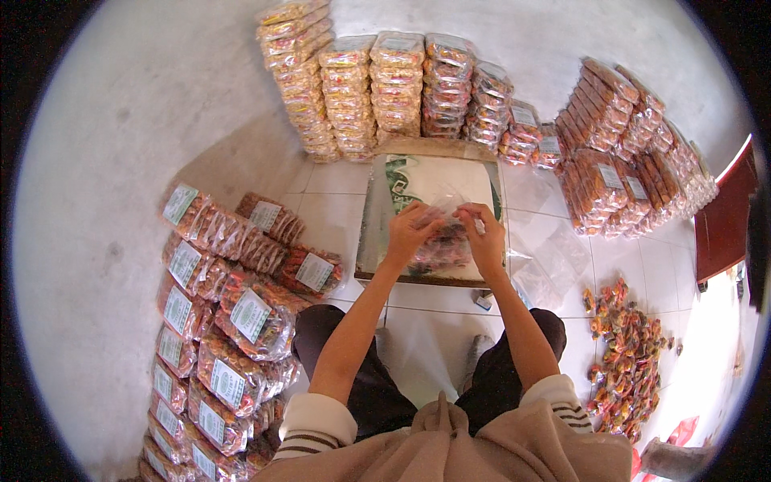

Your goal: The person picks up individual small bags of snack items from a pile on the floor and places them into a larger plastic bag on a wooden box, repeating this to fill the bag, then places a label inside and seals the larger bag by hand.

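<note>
A clear plastic bag [440, 251] with small dark red and brown wrapped pieces in its lower part lies on a low table [369, 233] before my knees. My left hand [413, 230] is closed on the left side of the bag's mouth. On the other side, my right hand [482, 234] pinches the bag's upper right edge, its fingers bent. The loose clear film of the mouth stands up between both hands. A pale sheet with a green pattern [442, 178] covers the tabletop beyond the bag. My fingertips are partly hidden by the film.
Filled bags with labels are stacked at the left [229, 381], along the back wall [397, 88] and at the right [598, 189]. Flat clear bags [554, 265] lie on the tiles right of the table. A loose heap of small wrapped pieces [626, 361] spreads nearer, at the right.
</note>
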Demonstrator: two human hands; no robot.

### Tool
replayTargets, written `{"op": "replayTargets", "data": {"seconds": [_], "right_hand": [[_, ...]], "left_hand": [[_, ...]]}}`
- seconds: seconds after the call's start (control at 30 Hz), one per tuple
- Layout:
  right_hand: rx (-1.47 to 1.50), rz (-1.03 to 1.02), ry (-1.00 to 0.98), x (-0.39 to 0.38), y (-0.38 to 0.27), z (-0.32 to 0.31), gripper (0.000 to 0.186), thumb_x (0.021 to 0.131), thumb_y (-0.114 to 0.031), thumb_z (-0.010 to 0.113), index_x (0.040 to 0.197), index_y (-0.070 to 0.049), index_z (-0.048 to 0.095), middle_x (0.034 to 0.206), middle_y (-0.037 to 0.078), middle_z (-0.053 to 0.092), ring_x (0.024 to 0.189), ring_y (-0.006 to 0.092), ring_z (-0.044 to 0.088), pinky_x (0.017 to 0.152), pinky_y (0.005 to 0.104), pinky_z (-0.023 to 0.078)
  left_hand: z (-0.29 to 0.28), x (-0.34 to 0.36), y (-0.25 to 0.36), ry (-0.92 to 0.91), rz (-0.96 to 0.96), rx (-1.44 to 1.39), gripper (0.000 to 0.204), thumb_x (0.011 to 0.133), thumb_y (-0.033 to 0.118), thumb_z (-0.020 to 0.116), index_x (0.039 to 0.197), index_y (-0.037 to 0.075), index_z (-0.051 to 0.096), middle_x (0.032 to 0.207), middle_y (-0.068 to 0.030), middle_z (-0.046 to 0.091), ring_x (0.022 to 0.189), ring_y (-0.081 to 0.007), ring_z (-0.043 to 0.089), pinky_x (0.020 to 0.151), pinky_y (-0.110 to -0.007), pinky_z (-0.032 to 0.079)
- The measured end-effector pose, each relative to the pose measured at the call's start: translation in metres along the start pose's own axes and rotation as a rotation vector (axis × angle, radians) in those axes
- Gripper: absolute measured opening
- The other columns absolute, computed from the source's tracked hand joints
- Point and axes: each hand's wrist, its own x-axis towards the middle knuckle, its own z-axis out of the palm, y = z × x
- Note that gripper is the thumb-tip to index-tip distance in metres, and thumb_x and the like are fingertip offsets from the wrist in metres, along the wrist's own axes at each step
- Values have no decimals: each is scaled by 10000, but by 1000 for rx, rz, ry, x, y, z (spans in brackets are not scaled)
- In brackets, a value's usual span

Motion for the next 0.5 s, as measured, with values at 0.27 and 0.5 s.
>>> {"op": "replayTargets", "data": {"seconds": [0.27, 0.5], "right_hand": [[-90, 16, -31, -4, -2, -1, 130, 797, -39, 594, 925, -24, 576, 838, 71, 639, 806, 164, 616, 709, 253, 465], [-121, -103, -25, 3, -10, -7, 247, 729, -57, 659, 959, -33, 573, 916, 85, 599, 805, 197, 578, 716, 287, 458]], "left_hand": [[2, 1, 0, -36, -57, -51, 210, 669, 183, 727, 783, 27, 644, 723, -78, 610, 654, -215, 574, 604, -301, 441], [10, -2, -18, -15, -152, -86, 191, 685, 187, 717, 743, 21, 642, 694, -98, 606, 646, -244, 570, 617, -328, 430]]}}
